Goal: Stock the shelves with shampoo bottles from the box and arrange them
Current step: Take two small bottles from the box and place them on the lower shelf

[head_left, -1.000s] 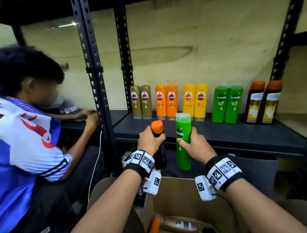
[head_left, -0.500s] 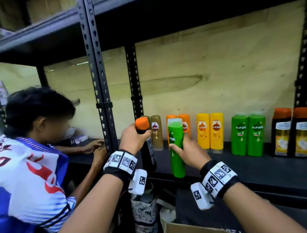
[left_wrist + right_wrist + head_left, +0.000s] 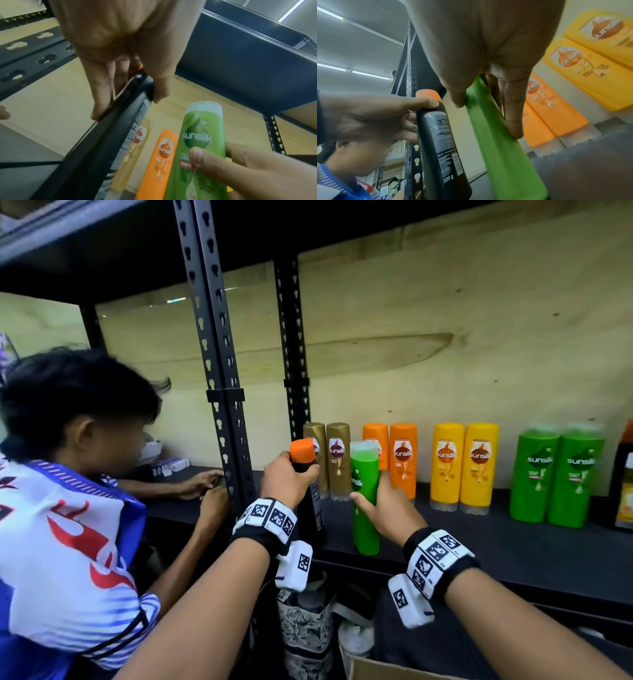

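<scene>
My left hand grips a black shampoo bottle with an orange cap near its top, upright at the front left of the black shelf. My right hand holds a green Sunsilk bottle upright beside it, thumb on the front, fingers behind. In the left wrist view the black bottle and green bottle stand side by side; the right wrist view shows the green bottle and black bottle. Along the back stand pairs of gold, orange, yellow and green bottles.
A seated person in a blue and white shirt works at the neighbouring shelf on my left, hands near the black upright post. A cardboard box edge shows below. Black-and-orange bottles stand at the far right. An upper shelf hangs overhead.
Both hands have risen from above the box to the shelf front, carrying the black and green bottles forward. The view has lifted, so the box has almost left the frame.
</scene>
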